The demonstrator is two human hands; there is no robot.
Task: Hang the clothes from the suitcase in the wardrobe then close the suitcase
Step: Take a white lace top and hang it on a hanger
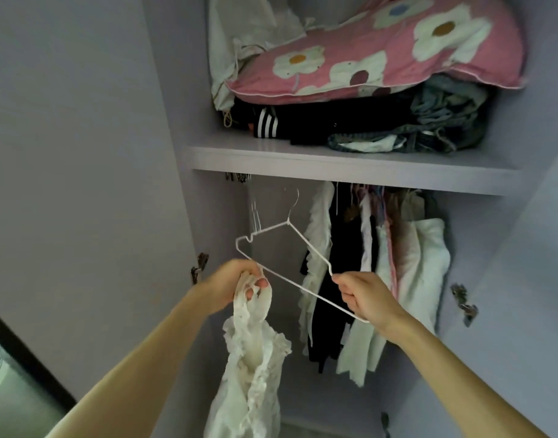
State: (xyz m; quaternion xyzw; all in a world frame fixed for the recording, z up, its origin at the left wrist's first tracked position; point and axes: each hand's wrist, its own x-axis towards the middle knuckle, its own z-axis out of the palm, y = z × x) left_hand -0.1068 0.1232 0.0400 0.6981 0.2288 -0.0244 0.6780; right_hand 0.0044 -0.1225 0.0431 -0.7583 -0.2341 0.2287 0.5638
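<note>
I stand before an open lilac wardrobe [350, 162]. My left hand [236, 281] grips the top of a white ruffled garment [252, 358], which hangs down limp from it. My right hand [363, 297] holds a white wire hanger [290, 248] by its right corner and bottom bar. The hanger is tilted, its hook pointing up below the shelf, and its left end reaches my left hand. The suitcase is not in view.
Several garments, white and black [366, 263], hang from the rail on the right half. Bare hangers [255, 213] hang at the left. The shelf above holds a pink flowered pillow [382, 52] on folded dark clothes. Door hinges [464, 301] stick out on both sides.
</note>
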